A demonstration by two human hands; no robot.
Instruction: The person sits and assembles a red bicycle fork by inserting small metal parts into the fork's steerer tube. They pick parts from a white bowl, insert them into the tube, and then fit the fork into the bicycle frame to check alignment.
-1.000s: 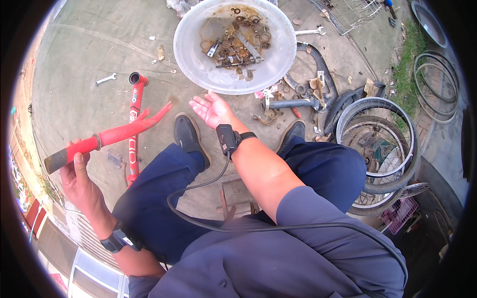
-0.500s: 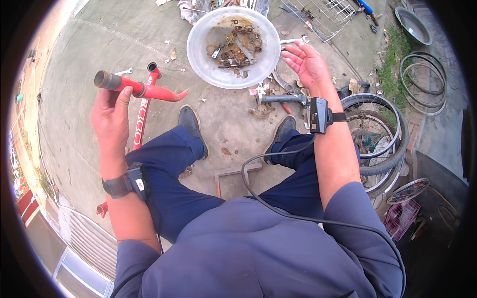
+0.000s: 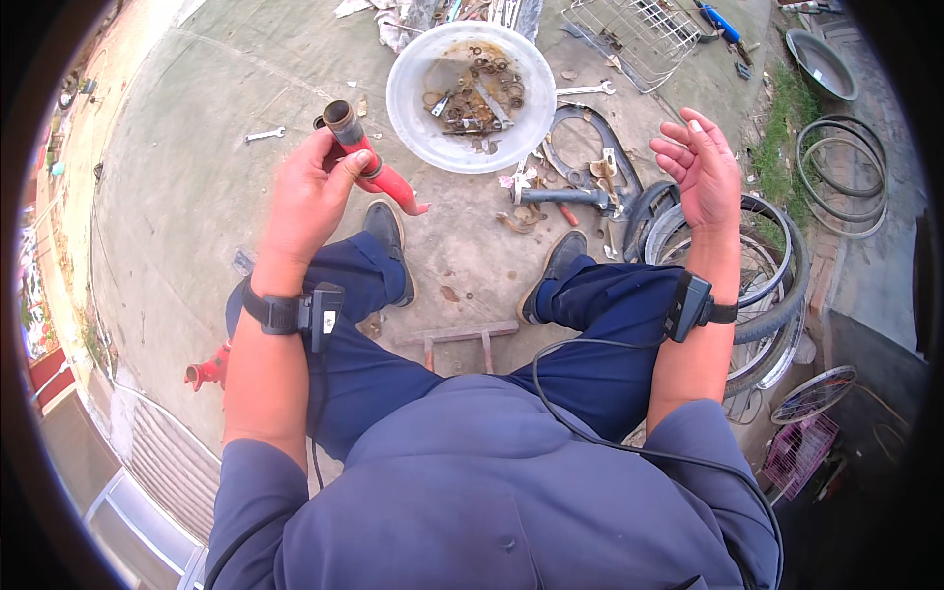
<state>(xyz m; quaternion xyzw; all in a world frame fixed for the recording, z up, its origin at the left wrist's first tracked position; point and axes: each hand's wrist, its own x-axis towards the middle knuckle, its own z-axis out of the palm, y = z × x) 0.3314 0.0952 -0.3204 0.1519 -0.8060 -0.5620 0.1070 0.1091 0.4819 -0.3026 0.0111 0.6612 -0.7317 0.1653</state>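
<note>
My left hand point(image 3: 313, 192) is closed round a red bicycle frame point(image 3: 391, 185), with the thumb pressed along the tube. One tube has a bare metal collar at its upper end and a bent red tip pointing right. Another red end of the frame shows low on the left, beside my forearm; the part between is hidden. My right hand point(image 3: 700, 167) is raised at the right, palm inward, its fingers loosely curved and apart with nothing in them. Between the hands, farther off, stands a white basin point(image 3: 401, 126) holding murky liquid, rusty rings and small metal parts.
One wrench point(image 3: 264, 134) lies on the ground at left, another wrench point(image 3: 590, 89) right of the basin. Bicycle wheels point(image 3: 777, 315) lean close to my right arm. A wire basket point(image 3: 639, 44), a grey basin point(image 3: 821, 64) and loose tyres point(image 3: 841, 177) lie farther right. A low metal frame point(image 3: 457, 334) sits between my legs.
My left hand has carried the frame to the right, and its upper tube is now tilted more upright. My right hand has moved right, away from the basin.
</note>
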